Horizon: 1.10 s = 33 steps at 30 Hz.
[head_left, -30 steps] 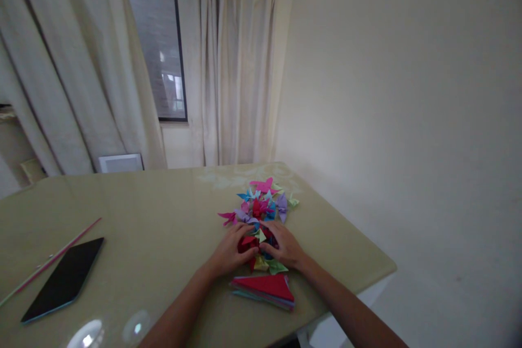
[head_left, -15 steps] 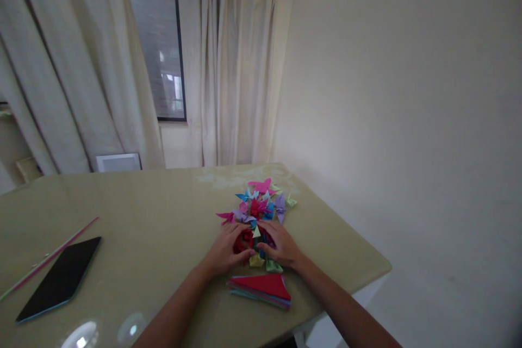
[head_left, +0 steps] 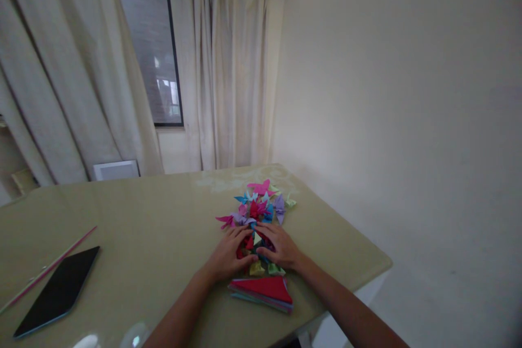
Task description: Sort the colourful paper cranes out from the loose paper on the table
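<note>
Folded paper cranes (head_left: 255, 209) in pink, blue, purple, red and green lie in a heap on the table. My left hand (head_left: 229, 253) curls around the near left side of the heap, with red folded pieces (head_left: 246, 244) between its thumb and fingers. From the right, my right hand (head_left: 281, 244) curls around the same near pieces. Both thumbs point inward, and the fingertips almost meet. A yellow folded piece (head_left: 256, 268) and a green folded piece (head_left: 276, 269) show below the thumbs. Closest to me lies a stack of folded coloured paper (head_left: 263, 289), red on top. My palms hide some pieces.
A black tablet-like slab (head_left: 59, 291) lies at the left of the pale table (head_left: 163, 223), beside a thin pink and green stick (head_left: 49, 269). The table's right edge runs near the white wall (head_left: 387, 119). Curtains (head_left: 228, 65) and a white-framed panel (head_left: 116, 170) are behind.
The camera view has shifted slightly, so the tablet-like slab and stick appear lower. Both hands stay around the near pieces, with only a slight shift in finger position.
</note>
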{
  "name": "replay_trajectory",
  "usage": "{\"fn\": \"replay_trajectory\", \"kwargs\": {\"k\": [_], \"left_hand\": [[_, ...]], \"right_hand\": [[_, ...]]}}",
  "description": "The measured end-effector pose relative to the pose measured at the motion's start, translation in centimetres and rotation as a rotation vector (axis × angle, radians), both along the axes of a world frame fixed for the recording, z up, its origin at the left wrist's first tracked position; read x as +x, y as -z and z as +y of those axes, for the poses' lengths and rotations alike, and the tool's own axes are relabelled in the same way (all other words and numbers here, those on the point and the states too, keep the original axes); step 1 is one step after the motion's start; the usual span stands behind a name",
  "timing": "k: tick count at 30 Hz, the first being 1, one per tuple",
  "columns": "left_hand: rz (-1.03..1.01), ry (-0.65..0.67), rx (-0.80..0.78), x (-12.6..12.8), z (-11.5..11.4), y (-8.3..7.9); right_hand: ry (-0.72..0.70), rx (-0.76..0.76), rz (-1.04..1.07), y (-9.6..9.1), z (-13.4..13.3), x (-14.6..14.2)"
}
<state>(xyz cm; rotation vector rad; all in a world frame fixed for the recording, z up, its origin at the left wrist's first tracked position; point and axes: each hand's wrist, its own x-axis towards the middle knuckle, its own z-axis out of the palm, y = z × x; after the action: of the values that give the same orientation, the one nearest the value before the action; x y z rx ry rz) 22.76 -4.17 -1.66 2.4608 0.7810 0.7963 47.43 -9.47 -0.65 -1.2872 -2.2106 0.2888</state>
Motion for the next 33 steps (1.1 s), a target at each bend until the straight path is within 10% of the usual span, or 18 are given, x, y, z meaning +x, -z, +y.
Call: {"fn": "replay_trajectory", "kwargs": {"k": [33], "left_hand": [[-0.160, 0.028, -0.050, -1.2, 0.1, -0.1]], "right_hand": [[-0.096, 0.155, 0.332, 0.3, 0.1, 0.9]]}}
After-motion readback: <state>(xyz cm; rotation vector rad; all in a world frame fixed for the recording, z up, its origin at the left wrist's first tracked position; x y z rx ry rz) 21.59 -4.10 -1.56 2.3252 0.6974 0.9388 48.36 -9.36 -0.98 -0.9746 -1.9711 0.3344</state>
